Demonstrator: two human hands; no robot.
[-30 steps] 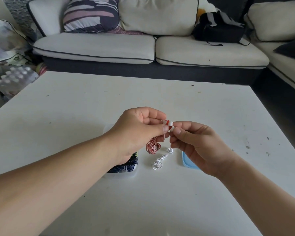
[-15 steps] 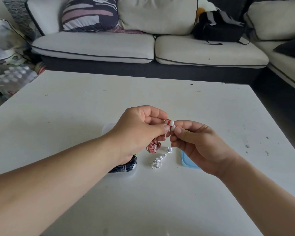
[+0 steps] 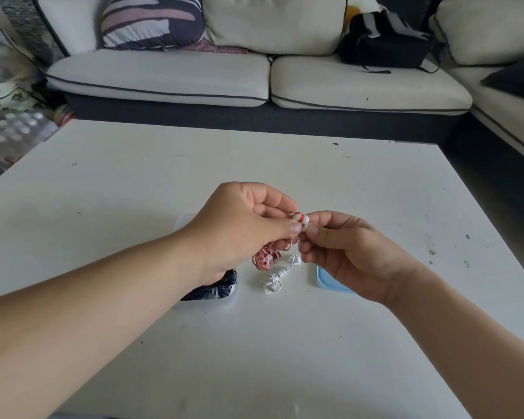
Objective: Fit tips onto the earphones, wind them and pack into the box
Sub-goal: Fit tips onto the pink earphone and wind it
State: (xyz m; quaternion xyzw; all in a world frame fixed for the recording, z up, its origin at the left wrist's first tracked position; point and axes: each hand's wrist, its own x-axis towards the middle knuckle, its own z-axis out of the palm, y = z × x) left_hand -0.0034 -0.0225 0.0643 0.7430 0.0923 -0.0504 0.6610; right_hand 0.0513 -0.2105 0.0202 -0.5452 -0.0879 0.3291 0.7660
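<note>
Mid-frame, the left hand and right hand are pinching the red earbuds closer together with their fingers now, so both white tips seem fitted.

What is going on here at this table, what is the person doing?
Over a white table, a person's left hand and right hand both pinch the red-and-white earbuds, held together, while the pink cable hangs bunched below. A white wound earphone set lies on the table, between a clear box and a blue lid.
</note>
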